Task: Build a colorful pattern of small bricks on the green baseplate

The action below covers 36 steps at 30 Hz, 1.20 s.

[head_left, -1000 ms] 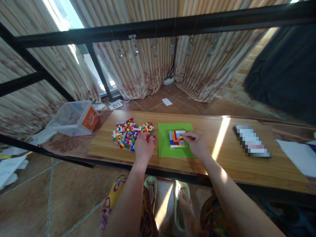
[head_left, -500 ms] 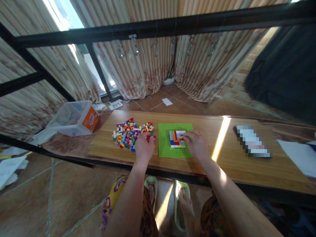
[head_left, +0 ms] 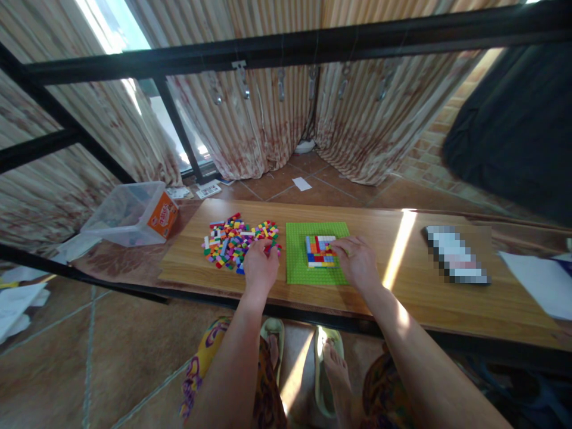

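Observation:
A pile of loose toy building bricks (head_left: pixel 230 241) in many colours lies on the left part of the wooden table. My left hand (head_left: pixel 260 262) rests at its right edge, thumb and fingers a little apart, with bricks showing between them. To the right is a green studded baseplate (head_left: pixel 295 271), bearing a low, roughly square block of joined bricks (head_left: pixel 318 253) in red, blue, white and orange. My right hand (head_left: pixel 357 259) reaches over the baseplate's right side. Its thumb and forefinger are pinched on a small brick at the block's right edge; the fingers largely hide that brick.
A clear plastic box (head_left: pixel 129 217) with an orange label stands left of the table (head_left: pixel 277 298). On the right lies a pixelated phone-like object (head_left: pixel 456 255), with white paper (head_left: pixel 531 280) beyond it. A black metal bar (head_left: pixel 286 50) crosses in front of the curtains.
Both hands keep nearly the same place and pose. The whole view has shifted very slightly; no brick has visibly moved.

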Each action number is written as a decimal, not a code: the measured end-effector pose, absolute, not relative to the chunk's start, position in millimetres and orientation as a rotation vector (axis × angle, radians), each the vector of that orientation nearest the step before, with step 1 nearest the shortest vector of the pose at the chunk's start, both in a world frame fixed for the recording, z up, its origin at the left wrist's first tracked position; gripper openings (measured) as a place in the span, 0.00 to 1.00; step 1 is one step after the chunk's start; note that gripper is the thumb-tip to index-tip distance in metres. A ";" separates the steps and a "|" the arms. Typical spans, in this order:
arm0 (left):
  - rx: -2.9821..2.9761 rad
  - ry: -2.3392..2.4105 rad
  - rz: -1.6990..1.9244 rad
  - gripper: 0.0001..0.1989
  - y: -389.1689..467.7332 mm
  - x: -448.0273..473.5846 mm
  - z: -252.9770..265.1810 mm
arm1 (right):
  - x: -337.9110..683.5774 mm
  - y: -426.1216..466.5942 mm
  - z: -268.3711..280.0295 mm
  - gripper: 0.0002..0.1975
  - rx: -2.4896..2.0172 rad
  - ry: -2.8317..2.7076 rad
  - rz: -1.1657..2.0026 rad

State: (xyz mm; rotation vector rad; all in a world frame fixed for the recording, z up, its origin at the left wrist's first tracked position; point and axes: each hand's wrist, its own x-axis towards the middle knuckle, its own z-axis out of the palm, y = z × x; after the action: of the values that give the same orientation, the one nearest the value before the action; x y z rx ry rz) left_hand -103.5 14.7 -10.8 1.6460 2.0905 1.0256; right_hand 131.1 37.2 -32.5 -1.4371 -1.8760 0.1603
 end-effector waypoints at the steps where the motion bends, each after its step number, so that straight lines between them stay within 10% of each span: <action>1: 1.648 2.089 1.023 0.09 14.6 -103.3 -10.3 | 131.3 37.1 -32.9 0.14 -1.436 -1.875 0.162; 36: 1.592 2.011 1.094 0.09 15.0 -104.5 -12.1 | 131.5 38.0 -57.3 0.11 -1.410 -1.527 0.468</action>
State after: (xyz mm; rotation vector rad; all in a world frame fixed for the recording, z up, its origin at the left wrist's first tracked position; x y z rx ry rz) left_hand -104.5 15.0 -12.1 1.5922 2.0105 1.0942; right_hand 131.5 38.0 -57.3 -1.4102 -1.5268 0.4679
